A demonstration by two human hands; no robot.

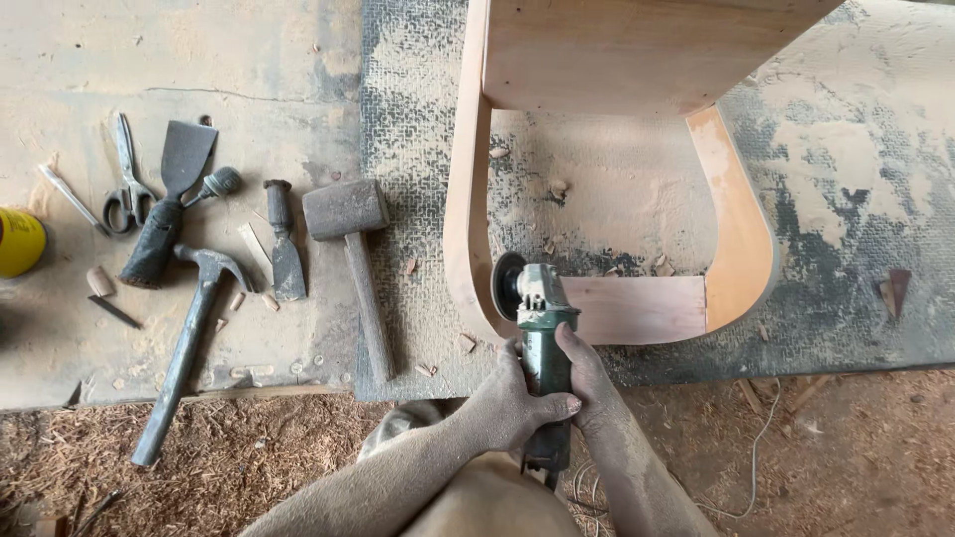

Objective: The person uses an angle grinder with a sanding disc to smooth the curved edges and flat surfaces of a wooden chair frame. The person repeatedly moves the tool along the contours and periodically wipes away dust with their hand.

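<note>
The grinder sits at the near edge of the bench, its green body pointing away from the person and its dark disc standing on edge against the outer face of the curved wooden frame, just where the left upright bends into the bottom rail. Both hands are clamped on the grinder body, close together: the left hand wraps it from the left with the fingers curled across, and the right hand grips the right side with the thumb running up toward the head. A cord trails over the sawdust floor to the right.

The frame lies on a dusty textured mat; its right upright curves back in the same way, and a flat panel closes the top. Inside the frame the mat is open save for dust and small chips. Right of the frame the mat is open too, with one small wedge near the edge.

Left of the disc the room is narrower: a mallet lies near the frame, its handle reaching to the bench edge. Farther left lie a chisel, a claw hammer overhanging the edge, a scraper, scissors and a yellow tin.
</note>
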